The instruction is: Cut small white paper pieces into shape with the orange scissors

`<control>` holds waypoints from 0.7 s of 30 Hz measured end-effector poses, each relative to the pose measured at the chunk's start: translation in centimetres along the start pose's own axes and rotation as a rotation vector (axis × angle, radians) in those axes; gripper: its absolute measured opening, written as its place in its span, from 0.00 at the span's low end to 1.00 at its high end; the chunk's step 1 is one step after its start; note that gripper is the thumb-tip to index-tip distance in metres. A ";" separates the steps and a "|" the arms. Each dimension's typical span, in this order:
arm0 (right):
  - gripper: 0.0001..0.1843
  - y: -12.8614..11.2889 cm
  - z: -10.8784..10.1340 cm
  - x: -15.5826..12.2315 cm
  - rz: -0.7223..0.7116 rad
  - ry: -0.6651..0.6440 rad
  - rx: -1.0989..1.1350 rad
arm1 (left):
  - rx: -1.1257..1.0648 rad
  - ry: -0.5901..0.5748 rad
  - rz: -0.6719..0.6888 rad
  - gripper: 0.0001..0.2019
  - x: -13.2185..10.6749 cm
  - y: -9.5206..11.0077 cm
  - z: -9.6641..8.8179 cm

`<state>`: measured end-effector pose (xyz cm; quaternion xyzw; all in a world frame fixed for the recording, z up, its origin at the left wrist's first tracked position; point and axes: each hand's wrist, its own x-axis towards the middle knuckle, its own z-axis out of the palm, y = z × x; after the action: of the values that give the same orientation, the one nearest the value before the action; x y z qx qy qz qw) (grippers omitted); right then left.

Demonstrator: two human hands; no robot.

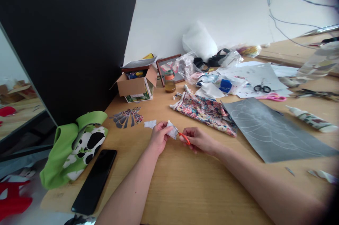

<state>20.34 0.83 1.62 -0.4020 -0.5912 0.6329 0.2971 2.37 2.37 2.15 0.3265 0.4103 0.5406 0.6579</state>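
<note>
Cutting seemed midway: left hand (159, 134) pinched white scrap (172, 130), right hand (197, 139) gripped orange scissors (184, 137). Fan-shaped cutout (127, 116) lay finished at 10 o'clock; floral fabric (205, 112) at 1 o'clock, untouched.

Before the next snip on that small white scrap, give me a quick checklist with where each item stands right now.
1. Grip of the left hand on the small white scrap: ok, pinched at its near edge.
2. Hold of the right hand on the small orange-handled scissors: ok, fingers closed round the handle.
3. Blades set on the scrap: cannot tell, the blades are hidden behind it.
4. Left fingertips away from the blades: cannot tell, too small to see.
5. Flowered cloth apart from the cut: ok, it lies beyond both hands.
6. Black phone out of the way: ok, at the table's near left edge.
</note>
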 end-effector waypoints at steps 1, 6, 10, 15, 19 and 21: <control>0.24 0.0 0.0 0.0 0.003 0.001 0.002 | 0.000 0.006 -0.001 0.18 0.0 0.0 0.0; 0.25 -0.4 0.1 -0.1 0.017 -0.003 0.014 | 0.015 0.008 0.007 0.18 0.0 -0.1 0.0; 0.28 -0.7 0.2 -0.3 0.020 -0.025 0.031 | 0.026 0.020 0.019 0.18 0.1 -0.3 0.0; 0.29 -0.9 0.2 -0.4 0.034 -0.027 0.031 | 0.026 0.023 0.030 0.18 0.1 -0.3 0.0; 0.29 -1.0 0.2 -0.3 0.033 -0.021 0.027 | 0.036 0.022 0.029 0.18 0.0 -0.2 0.1; 0.28 -0.9 0.2 -0.3 0.036 -0.019 0.026 | 0.037 0.028 0.026 0.18 0.0 -0.2 0.1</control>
<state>20.23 0.58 2.57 -0.4026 -0.5782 0.6498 0.2851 2.53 2.37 2.00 0.3363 0.4251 0.5458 0.6391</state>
